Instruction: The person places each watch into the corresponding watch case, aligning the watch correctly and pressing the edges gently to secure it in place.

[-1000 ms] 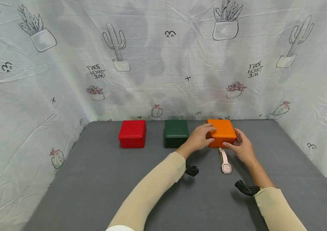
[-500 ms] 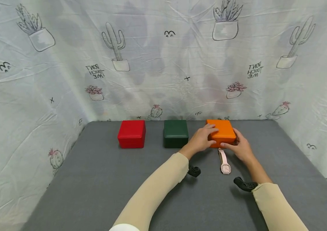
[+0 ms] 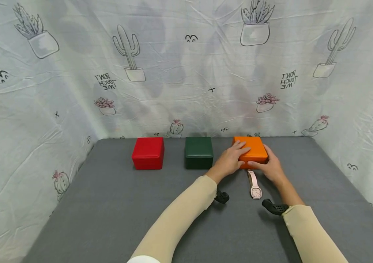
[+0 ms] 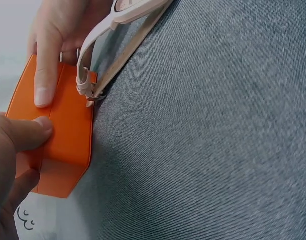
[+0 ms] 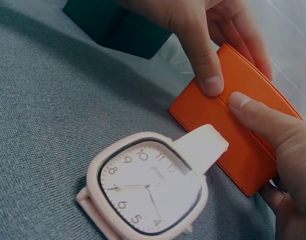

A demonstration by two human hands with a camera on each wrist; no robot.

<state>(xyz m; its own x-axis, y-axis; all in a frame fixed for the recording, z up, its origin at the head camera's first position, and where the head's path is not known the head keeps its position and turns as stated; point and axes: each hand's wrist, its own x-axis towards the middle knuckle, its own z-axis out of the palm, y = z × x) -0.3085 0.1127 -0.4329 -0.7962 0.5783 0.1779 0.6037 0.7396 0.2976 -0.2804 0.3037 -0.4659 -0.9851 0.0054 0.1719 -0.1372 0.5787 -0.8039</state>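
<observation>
A closed orange box [image 3: 255, 146] sits at the right of the table's far side, a seam running round it below the lid. My left hand [image 3: 228, 160] holds it from the left, fingers over the top and side, thumb on the front face. From the right, my right hand [image 3: 273, 168] grips it with the thumb [image 5: 260, 115] on the front and fingers around the right side. In the left wrist view the two thumbs lie close together at the seam. Just before the box lies a pink wristwatch [image 3: 256, 192], its buckled strap reaching toward the box front.
Left of the orange box stand a dark green box [image 3: 199, 153] and a red box [image 3: 148, 153], both closed. A white cloth printed with cacti [image 3: 160, 98] hangs behind the grey table [image 3: 107, 204]. Black wrist-worn pieces [image 3: 275, 207] stick out below the wrists.
Both hands have settled closer on the orange box: the left fingers reach further over its lid, and the right thumb has slid left along its front. The lid stays down.
</observation>
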